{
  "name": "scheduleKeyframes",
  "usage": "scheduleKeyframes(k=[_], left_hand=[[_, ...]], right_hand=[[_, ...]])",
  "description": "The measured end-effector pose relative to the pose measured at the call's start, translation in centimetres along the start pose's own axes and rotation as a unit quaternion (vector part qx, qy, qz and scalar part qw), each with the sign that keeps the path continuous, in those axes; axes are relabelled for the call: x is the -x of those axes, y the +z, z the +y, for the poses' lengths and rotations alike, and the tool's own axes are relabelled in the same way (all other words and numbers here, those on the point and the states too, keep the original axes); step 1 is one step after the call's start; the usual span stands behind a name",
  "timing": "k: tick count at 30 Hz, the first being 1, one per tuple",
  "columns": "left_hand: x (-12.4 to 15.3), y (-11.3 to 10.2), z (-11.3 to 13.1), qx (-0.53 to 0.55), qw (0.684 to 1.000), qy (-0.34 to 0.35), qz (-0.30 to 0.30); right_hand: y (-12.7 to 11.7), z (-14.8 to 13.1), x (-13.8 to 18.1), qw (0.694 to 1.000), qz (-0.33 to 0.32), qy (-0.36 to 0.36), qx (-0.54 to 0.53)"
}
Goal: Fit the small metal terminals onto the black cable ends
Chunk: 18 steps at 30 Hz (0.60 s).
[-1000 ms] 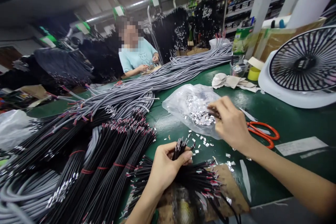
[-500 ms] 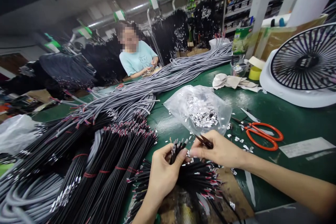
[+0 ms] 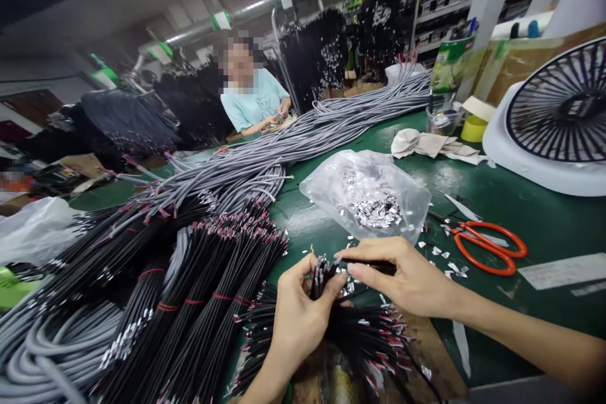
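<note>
Left hand (image 3: 303, 310) has the wires (image 3: 319, 278) clamped tips-up at lower center, right hand (image 3: 411, 278)'s just right, gripping a dark tool (image 3: 380, 266).

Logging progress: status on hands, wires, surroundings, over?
Left hand gripping black wires. Right hand at their tips, holding dark tool. Loose silver pieces close by.

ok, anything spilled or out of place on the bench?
Loose silvery bits lie scattered on the green table, between the clear plastic bag and the hands, and near the orange-handled scissors. Odd because similar bits sit heaped in the bag; these look spilled. No damage stands out.
</note>
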State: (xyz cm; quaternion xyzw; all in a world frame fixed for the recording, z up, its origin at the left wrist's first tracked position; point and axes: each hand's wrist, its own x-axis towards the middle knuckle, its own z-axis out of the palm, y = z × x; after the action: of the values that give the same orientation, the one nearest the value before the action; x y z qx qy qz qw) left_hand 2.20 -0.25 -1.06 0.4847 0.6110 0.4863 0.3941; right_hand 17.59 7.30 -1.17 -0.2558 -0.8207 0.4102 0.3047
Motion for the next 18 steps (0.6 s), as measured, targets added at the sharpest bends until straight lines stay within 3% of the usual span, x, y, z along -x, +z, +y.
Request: scheduleKeyframes(k=[8,18], left_hand=[[-0.03,0.24,0.33,0.05,0.998,-0.024,0.02],[-0.17,-0.69,-0.01,0.042,0.998,-0.041,-0.023]], right_hand=[[0.24,0.08,0.14,1.0,-0.007,-0.002,-0.008],[-0.16,0.3,0.15,0.999,0.032,-0.003,0.0]])
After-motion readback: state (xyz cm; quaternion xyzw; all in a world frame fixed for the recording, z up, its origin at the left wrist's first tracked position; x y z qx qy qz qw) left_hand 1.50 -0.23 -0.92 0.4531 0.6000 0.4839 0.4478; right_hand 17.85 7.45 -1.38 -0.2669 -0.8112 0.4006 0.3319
